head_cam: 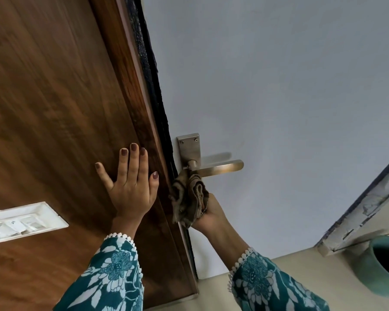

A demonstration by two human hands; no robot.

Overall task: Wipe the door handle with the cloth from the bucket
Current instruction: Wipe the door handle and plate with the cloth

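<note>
A metal lever door handle point(220, 168) on a rectangular backplate point(189, 145) sticks out from the edge of the brown wooden door point(54, 108). My right hand point(209, 215) grips a bunched brown cloth point(189, 196) just below the handle, and the cloth's top touches the handle's neck near the backplate. My left hand point(130, 182) lies flat on the door face, fingers spread, just left of the handle. The teal bucket point(382, 263) stands on the floor at the lower right.
A white switch plate point(20, 221) is mounted at the left. A pale blue-grey wall point(279, 86) fills the area behind the handle. A chipped white frame edge point(364, 212) runs diagonally at the right above the bucket. Beige floor point(301, 277) lies below.
</note>
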